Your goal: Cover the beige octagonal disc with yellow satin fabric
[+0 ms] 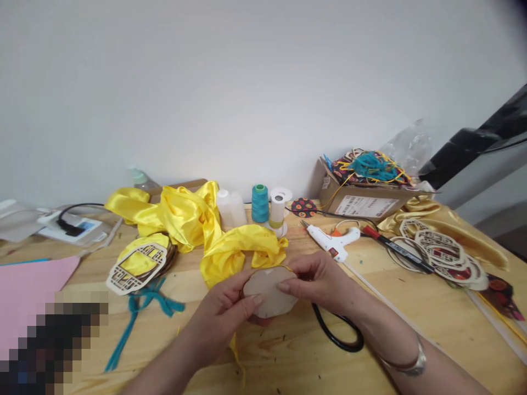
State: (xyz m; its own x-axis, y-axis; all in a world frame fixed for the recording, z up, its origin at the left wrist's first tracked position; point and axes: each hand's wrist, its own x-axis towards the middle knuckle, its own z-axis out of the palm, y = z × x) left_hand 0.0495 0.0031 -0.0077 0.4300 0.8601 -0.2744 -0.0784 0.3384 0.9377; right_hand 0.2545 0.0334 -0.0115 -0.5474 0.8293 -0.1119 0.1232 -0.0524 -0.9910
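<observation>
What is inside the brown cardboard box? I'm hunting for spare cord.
The brown cardboard box holds tangled teal and yellow cords over patterned fabric; anything beneath is hidden.

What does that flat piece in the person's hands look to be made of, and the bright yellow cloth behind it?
The flat piece looks like thin wood or stiff card: pale tan, matte, with a cleanly cut scalloped edge. Which of the two, I cannot tell. The yellow cloth looks like satin: glossy, with bright highlights along soft folds. Both the left hand and right hand pinch the piece.

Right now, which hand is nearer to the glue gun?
Right. The right hand sits just below the glue gun, not touching it. The left hand is farther left, across the disc both hold.
</observation>
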